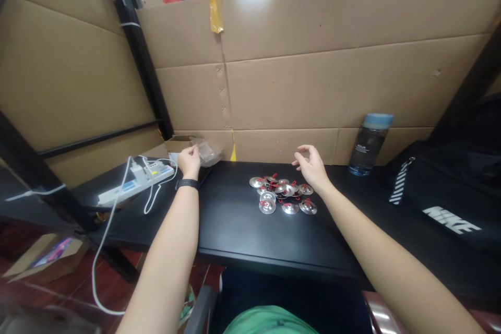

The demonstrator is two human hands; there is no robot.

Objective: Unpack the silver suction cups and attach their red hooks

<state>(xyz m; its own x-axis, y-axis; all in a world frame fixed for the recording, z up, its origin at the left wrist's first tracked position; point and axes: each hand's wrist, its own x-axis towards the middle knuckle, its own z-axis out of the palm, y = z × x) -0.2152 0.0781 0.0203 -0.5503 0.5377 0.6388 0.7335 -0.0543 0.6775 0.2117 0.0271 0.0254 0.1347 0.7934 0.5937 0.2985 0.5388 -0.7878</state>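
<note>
Several small silver metal discs with red cords lie in a loose pile on the black table. My right hand hovers just above the pile's right side, fingers curled and apart, holding nothing. My left hand reaches to the back left and grips a clear plastic bag that sits by a small cardboard box. A black band is on my left wrist.
A white power strip with cables lies at the left. A blue-capped water bottle stands at the back right, next to a black Nike bag. Cardboard walls close off the back and left.
</note>
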